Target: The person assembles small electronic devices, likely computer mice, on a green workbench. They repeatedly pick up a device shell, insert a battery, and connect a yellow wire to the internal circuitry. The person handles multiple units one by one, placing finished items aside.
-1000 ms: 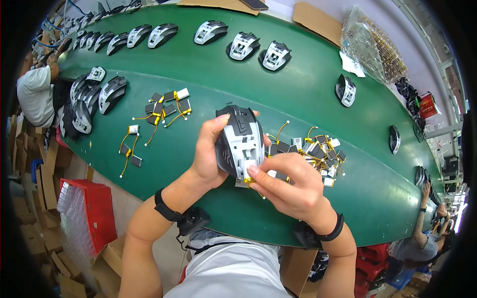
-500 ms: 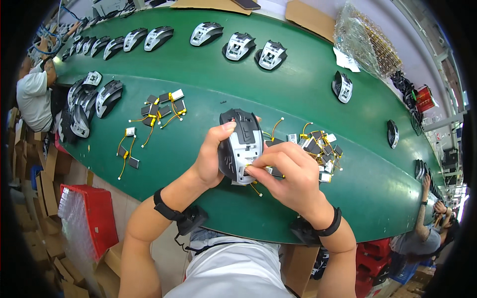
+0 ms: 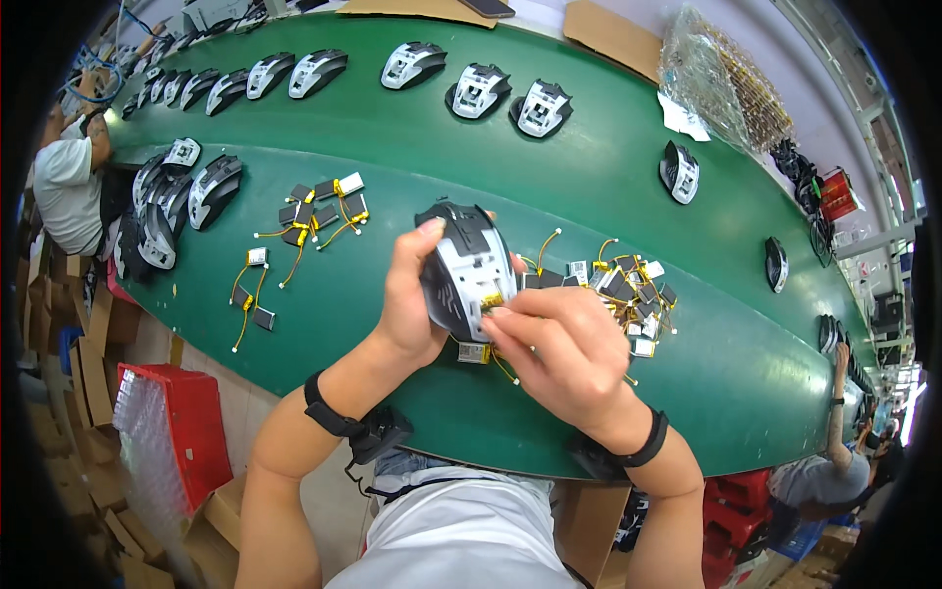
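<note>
My left hand (image 3: 405,299) is closed around the side of a black and silver computer mouse (image 3: 469,257) with its lower cover off. It holds the mouse tilted above the green table. At an opening in the silver part, my right hand (image 3: 569,344) pinches thumb and forefinger against a small battery (image 3: 492,299) with yellow tape. The fingertips partly hide the battery and its wires. Below the mouse, another battery (image 3: 473,352) lies on the table. Just right of my right hand spreads a pile of loose batteries (image 3: 628,290) with thin coloured wires.
Left of me lie more wired batteries (image 3: 312,216) and stacked mice (image 3: 162,211). A row of mice (image 3: 412,65) stands along the green surface's far side. Bubble wrap (image 3: 721,83) lies at the back right; a red crate (image 3: 175,432) stands on the floor. Co-workers sit at both ends.
The mouse has tipped and shifted slightly left in my left hand, and more yellow shows at its opening. The mice in the far row have slid a little to the right.
</note>
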Action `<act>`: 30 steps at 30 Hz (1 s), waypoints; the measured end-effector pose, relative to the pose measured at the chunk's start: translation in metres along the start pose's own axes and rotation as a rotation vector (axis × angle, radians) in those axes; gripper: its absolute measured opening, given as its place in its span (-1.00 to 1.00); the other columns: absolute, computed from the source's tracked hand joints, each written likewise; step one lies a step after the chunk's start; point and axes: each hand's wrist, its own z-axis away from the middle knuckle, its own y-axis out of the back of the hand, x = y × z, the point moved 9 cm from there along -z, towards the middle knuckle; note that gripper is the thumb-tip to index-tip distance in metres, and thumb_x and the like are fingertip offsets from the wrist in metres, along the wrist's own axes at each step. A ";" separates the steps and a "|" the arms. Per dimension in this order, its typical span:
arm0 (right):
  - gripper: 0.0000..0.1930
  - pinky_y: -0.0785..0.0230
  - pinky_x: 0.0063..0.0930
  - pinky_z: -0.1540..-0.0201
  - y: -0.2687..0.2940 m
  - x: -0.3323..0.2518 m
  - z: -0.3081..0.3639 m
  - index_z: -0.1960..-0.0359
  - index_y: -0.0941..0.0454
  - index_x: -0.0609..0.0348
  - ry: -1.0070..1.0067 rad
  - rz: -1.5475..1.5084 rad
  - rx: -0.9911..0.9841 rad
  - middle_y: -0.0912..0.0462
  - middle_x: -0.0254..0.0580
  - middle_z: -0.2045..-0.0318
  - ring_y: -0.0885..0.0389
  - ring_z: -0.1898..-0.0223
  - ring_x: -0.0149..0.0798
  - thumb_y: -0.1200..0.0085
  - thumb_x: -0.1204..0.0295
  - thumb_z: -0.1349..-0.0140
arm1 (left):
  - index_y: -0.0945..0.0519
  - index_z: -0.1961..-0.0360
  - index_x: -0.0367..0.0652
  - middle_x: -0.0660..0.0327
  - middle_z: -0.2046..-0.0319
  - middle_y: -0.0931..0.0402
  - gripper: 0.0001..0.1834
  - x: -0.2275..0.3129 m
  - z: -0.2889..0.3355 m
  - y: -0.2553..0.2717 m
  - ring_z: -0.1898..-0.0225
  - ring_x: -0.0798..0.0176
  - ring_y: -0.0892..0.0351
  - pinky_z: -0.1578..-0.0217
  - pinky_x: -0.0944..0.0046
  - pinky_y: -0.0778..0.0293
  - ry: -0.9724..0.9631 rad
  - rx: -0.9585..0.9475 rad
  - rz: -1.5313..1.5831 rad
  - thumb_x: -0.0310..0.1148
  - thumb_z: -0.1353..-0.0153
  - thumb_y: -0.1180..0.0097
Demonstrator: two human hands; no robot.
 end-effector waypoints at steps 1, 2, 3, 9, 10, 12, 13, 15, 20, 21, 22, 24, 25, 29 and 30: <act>-0.76 -0.41 -0.42 0.40 -0.001 -0.002 0.003 0.38 -0.62 0.23 0.016 0.007 0.041 -0.61 -0.23 0.37 -0.58 0.42 -0.22 -0.41 0.59 0.12 | -0.46 -0.14 -0.25 -0.15 0.18 -0.64 -0.29 -0.003 0.000 0.004 0.20 0.05 -0.69 0.11 0.14 -0.62 0.016 0.002 0.062 0.17 -0.31 0.29; -0.76 -0.41 -0.38 0.33 -0.009 -0.003 0.007 0.33 -0.63 0.21 0.009 0.011 0.006 -0.61 -0.23 0.30 -0.60 0.31 -0.20 -0.40 0.52 0.07 | -0.47 -0.13 -0.24 -0.15 0.18 -0.64 -0.29 -0.002 0.001 0.007 0.20 0.05 -0.69 0.11 0.13 -0.61 0.016 0.017 0.061 0.17 -0.31 0.29; -0.75 -0.41 -0.35 0.29 -0.011 -0.002 0.008 0.32 -0.64 0.21 0.013 0.057 -0.040 -0.60 -0.23 0.26 -0.59 0.26 -0.19 -0.40 0.49 0.06 | -0.47 -0.13 -0.23 -0.14 0.17 -0.64 -0.30 -0.002 0.003 0.011 0.19 0.05 -0.69 0.10 0.12 -0.61 0.015 0.031 0.059 0.17 -0.30 0.29; -0.70 -0.38 -0.26 0.13 -0.017 -0.008 0.013 0.23 -0.65 0.17 -0.012 0.295 -0.181 -0.55 -0.23 0.10 -0.54 0.10 -0.13 -0.34 0.46 0.07 | -0.48 -0.10 -0.22 -0.14 0.15 -0.63 -0.32 -0.005 0.001 0.015 0.17 0.06 -0.68 0.08 0.10 -0.60 0.035 0.111 0.064 0.16 -0.31 0.28; -0.68 -0.39 -0.26 0.12 -0.018 -0.009 0.013 0.20 -0.65 0.16 -0.041 0.290 -0.199 -0.55 -0.22 0.09 -0.54 0.11 -0.11 -0.30 0.54 0.09 | -0.48 -0.10 -0.23 -0.14 0.16 -0.63 -0.32 -0.006 0.002 0.015 0.17 0.05 -0.68 0.09 0.11 -0.60 0.033 0.124 0.061 0.15 -0.31 0.28; -0.65 -0.40 -0.26 0.11 -0.017 -0.003 0.016 0.19 -0.63 0.15 -0.074 0.098 -0.173 -0.56 -0.21 0.08 -0.54 0.11 -0.10 -0.30 0.58 0.12 | -0.47 -0.12 -0.24 -0.15 0.17 -0.63 -0.32 -0.002 0.004 0.009 0.17 0.04 -0.68 0.10 0.11 -0.61 0.010 0.073 0.057 0.15 -0.31 0.28; -0.64 -0.41 -0.26 0.10 -0.016 0.001 0.018 0.19 -0.63 0.15 -0.090 0.002 -0.159 -0.56 -0.21 0.07 -0.54 0.11 -0.10 -0.29 0.59 0.13 | -0.47 -0.12 -0.24 -0.15 0.17 -0.63 -0.31 0.001 0.005 0.005 0.17 0.03 -0.68 0.11 0.11 -0.62 -0.001 0.047 0.056 0.15 -0.31 0.28; -0.64 -0.43 -0.27 0.11 -0.011 0.001 0.017 0.21 -0.60 0.16 -0.130 -0.081 -0.146 -0.61 -0.21 0.08 -0.56 0.14 -0.11 -0.28 0.63 0.14 | -0.44 -0.15 -0.27 -0.16 0.19 -0.62 -0.29 0.004 0.006 0.002 0.23 0.00 -0.70 0.17 0.10 -0.64 0.000 0.009 0.042 0.15 -0.30 0.27; -0.60 -0.39 -0.31 0.16 -0.005 -0.011 0.023 0.16 -0.56 0.18 -0.014 -0.019 -0.125 -0.67 -0.21 0.07 -0.60 0.24 -0.13 -0.22 0.68 0.13 | -0.41 -0.18 -0.24 -0.19 0.19 -0.61 -0.29 0.002 0.005 0.002 0.30 -0.16 -0.70 0.24 0.00 -0.66 0.049 -0.040 0.094 0.15 -0.30 0.28; -0.57 -0.38 -0.32 0.17 -0.003 -0.013 0.022 0.13 -0.55 0.17 0.030 0.016 -0.143 -0.67 -0.21 0.06 -0.60 0.25 -0.14 -0.21 0.69 0.14 | -0.40 -0.18 -0.23 -0.19 0.19 -0.61 -0.29 0.002 0.004 0.002 0.30 -0.17 -0.69 0.24 -0.01 -0.66 0.054 -0.042 0.094 0.15 -0.30 0.29; -0.48 -0.35 -0.34 0.20 -0.002 -0.007 0.019 0.03 -0.50 0.16 0.002 -0.012 -0.157 -0.68 -0.26 0.13 -0.59 0.22 -0.16 -0.21 0.70 0.13 | -0.40 -0.19 -0.23 -0.19 0.17 -0.60 -0.30 0.001 0.006 0.001 0.28 -0.17 -0.69 0.23 -0.03 -0.67 0.066 -0.028 0.102 0.15 -0.30 0.29; -0.45 -0.40 -0.27 0.09 0.006 0.019 0.016 -0.08 -0.44 0.22 -0.219 -0.137 -0.104 -0.61 -0.10 0.11 -0.57 0.14 -0.09 -0.23 0.64 0.06 | -0.37 -0.20 -0.23 -0.19 0.17 -0.60 -0.30 0.003 0.007 -0.004 0.28 -0.16 -0.70 0.23 -0.03 -0.67 0.052 -0.006 0.085 0.14 -0.31 0.30; -0.44 -0.41 -0.24 0.05 0.012 0.032 0.013 -0.10 -0.43 0.24 -0.342 -0.171 -0.030 -0.57 -0.02 0.07 -0.55 0.11 -0.07 -0.23 0.62 0.02 | -0.36 -0.21 -0.23 -0.19 0.17 -0.60 -0.30 0.005 0.008 -0.005 0.28 -0.16 -0.70 0.23 -0.03 -0.67 0.046 0.005 0.076 0.14 -0.31 0.31; -0.19 -0.36 -0.15 -0.20 -0.007 0.034 0.003 -0.36 -0.23 0.23 -0.430 -0.239 -0.214 -0.32 0.24 -0.26 -0.43 -0.21 0.24 -0.35 0.38 -0.07 | -0.04 -0.45 -0.16 0.00 -0.19 -0.40 -0.17 0.012 0.014 -0.016 -0.17 0.04 -0.51 -0.17 0.05 -0.47 -0.200 -0.102 -0.205 0.12 -0.35 0.05; -0.13 -0.33 -0.13 -0.25 -0.012 0.032 0.001 -0.40 -0.19 0.22 -0.409 -0.227 -0.244 -0.28 0.26 -0.31 -0.37 -0.28 0.28 -0.38 0.32 -0.07 | 0.12 -0.50 -0.13 0.11 -0.32 -0.24 -0.05 0.012 0.017 -0.021 -0.33 0.11 -0.31 -0.29 0.08 -0.31 -0.172 -0.220 -0.210 0.13 -0.33 -0.05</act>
